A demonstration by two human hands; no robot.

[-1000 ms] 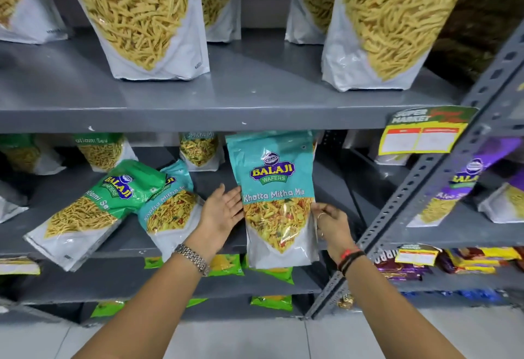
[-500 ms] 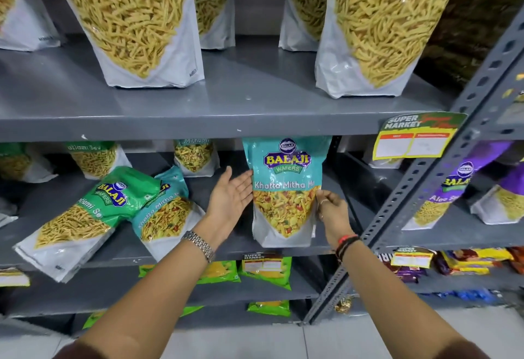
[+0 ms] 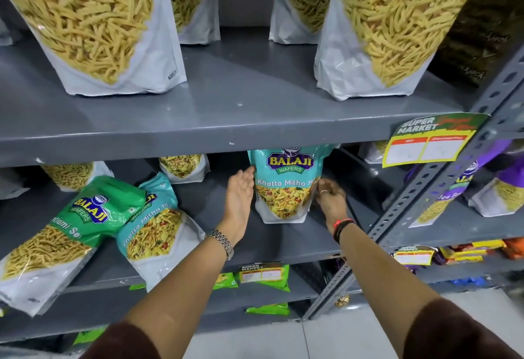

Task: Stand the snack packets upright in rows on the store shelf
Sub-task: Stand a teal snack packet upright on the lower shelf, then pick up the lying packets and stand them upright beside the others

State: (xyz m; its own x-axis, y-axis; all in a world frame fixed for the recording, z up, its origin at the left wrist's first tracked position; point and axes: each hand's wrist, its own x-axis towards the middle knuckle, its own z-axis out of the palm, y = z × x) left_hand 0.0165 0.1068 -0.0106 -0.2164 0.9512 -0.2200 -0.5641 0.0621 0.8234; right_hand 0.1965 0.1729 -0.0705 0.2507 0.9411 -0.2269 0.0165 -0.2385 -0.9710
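Note:
A teal Khatta Mitha Mix packet [image 3: 286, 185] stands upright, set back on the grey middle shelf [image 3: 283, 242], its top just under the shelf above. My left hand [image 3: 239, 197] is open, palm flat against the packet's left edge. My right hand [image 3: 330, 202] is blurred, its fingers curled on the packet's right edge. Further left, a green Ratlami Sev packet [image 3: 71, 231] and a second teal packet [image 3: 153, 231] lean tilted over the shelf's front edge, overlapping each other. Two smaller packets [image 3: 184, 164] [image 3: 73, 174] stand at the back.
The upper shelf [image 3: 226, 131] carries large sev bags [image 3: 93, 24] [image 3: 391, 24]. A yellow price tag [image 3: 431, 143] hangs on the slotted grey upright [image 3: 425, 202] to the right. Purple packets [image 3: 459, 188] stand in the neighbouring bay. Green packets lie on the lower shelf.
The teal packet has moved up and back from the shelf's front edge, deeper under the upper shelf. Both hands followed it; the left palm opened flat beside it.

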